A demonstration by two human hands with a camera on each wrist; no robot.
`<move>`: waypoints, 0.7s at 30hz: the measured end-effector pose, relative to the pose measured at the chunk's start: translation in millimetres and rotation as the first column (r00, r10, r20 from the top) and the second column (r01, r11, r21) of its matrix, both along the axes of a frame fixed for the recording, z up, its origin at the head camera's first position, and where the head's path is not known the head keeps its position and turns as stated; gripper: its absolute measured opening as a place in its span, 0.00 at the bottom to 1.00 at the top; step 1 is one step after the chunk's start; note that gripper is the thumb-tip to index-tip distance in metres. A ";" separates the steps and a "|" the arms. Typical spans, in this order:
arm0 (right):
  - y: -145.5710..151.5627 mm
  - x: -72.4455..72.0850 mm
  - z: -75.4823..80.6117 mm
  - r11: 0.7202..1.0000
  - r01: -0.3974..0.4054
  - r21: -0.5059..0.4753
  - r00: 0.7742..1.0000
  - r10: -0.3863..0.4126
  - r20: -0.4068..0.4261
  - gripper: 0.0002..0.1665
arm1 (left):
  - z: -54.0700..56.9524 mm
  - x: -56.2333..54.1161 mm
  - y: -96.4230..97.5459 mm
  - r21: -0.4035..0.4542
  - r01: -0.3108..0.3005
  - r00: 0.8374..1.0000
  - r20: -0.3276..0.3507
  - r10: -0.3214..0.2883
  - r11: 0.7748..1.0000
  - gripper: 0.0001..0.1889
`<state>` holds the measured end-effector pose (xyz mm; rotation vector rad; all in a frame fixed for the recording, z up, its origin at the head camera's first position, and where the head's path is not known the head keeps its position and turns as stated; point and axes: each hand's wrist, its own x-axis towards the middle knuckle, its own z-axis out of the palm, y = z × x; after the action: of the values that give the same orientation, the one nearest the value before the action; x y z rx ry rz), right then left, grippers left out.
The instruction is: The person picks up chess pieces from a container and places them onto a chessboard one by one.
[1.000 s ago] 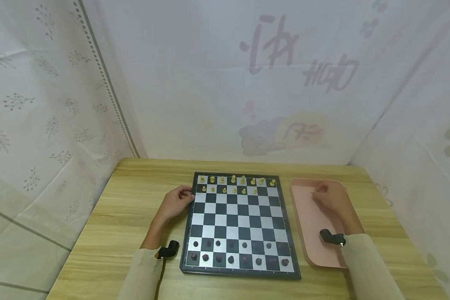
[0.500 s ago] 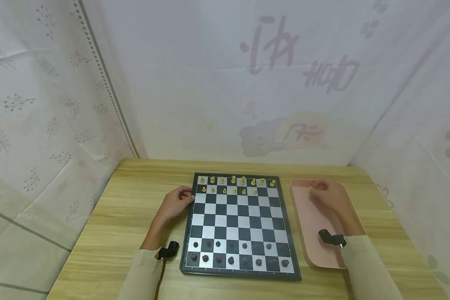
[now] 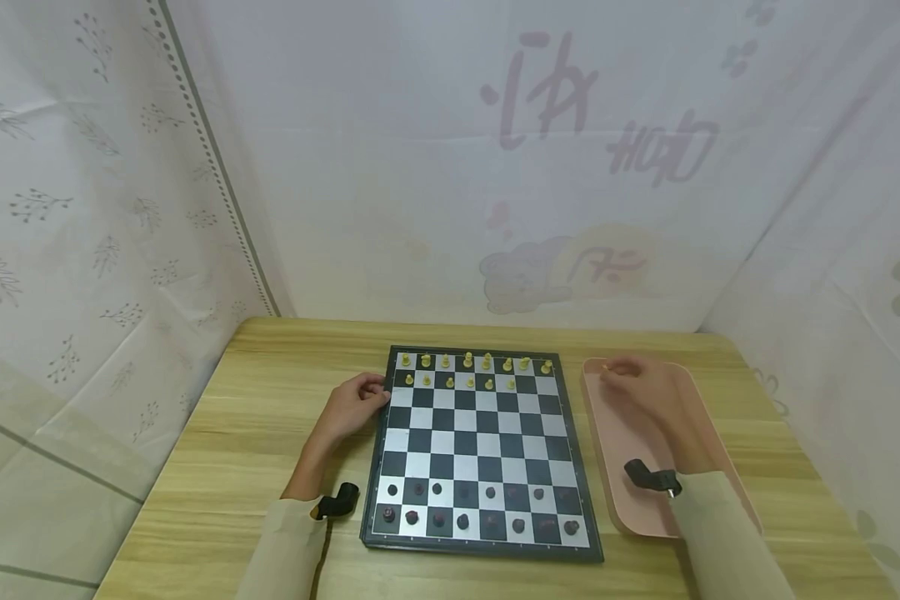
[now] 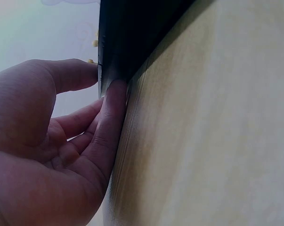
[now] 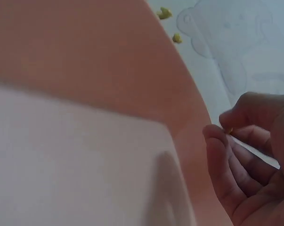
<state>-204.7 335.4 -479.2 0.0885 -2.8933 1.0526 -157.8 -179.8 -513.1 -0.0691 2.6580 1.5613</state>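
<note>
A magnetic chessboard (image 3: 465, 442) lies on the table. My left hand (image 3: 352, 406) is at its left edge; in the left wrist view the thumb (image 4: 76, 75) and a finger (image 4: 114, 103) hold the board's dark side between them. My right hand (image 3: 648, 392) is above the far part of the pink tray (image 3: 622, 467). Its thumb and fingertips pinch a small yellow chess piece (image 5: 229, 131), mostly hidden by the fingers. Yellow pieces (image 3: 487, 362) fill the board's far row, with several pawns (image 3: 450, 382) before them. Dark pieces (image 3: 462, 522) stand in the two near rows.
The wooden table (image 3: 255, 417) extends around the board and tray. The tray's raised rim (image 3: 596, 454) runs close to the board's right side. Patterned cloth (image 3: 450, 167) hangs behind the table and at both sides.
My right hand has moved left over the tray, toward the board, carrying the yellow chess piece. The left hand stays at the board's edge.
</note>
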 end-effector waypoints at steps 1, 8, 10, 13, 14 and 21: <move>-2.8 -0.9 0.1 0.999 -0.009 -0.033 1.000 0.009 0.004 0.25 | 0.4 0.2 0.2 -0.001 -0.001 1.000 0.000 0.001 1.000 0.19; -23.8 -6.2 3.9 0.994 -0.066 -0.081 0.995 0.059 -0.081 0.18 | 2.1 1.6 1.3 -0.003 -0.007 1.000 0.004 0.007 1.000 0.19; -30.5 -7.0 5.6 0.995 -0.078 -0.054 0.992 0.072 -0.107 0.16 | 2.2 1.7 1.3 -0.004 -0.007 1.000 0.004 0.007 1.000 0.19; -41.8 -8.5 7.9 0.994 -0.097 -0.045 0.990 0.092 -0.103 0.14 | 2.0 1.6 1.1 -0.003 -0.009 1.000 0.006 0.009 1.000 0.19; -45.8 -9.0 8.4 0.994 -0.103 -0.045 0.991 0.099 -0.093 0.13 | 2.0 1.5 0.9 -0.002 -0.009 1.000 0.005 0.009 1.000 0.19; -74.6 -9.7 10.1 0.987 -0.148 -0.054 0.988 0.145 -0.051 0.10 | 2.7 1.6 1.0 0.004 -0.011 1.000 0.012 0.011 1.000 0.20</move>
<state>-214.4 260.8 -469.1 0.3238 -2.8482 1.1390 -156.3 -178.8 -510.4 -0.0921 2.6502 1.5641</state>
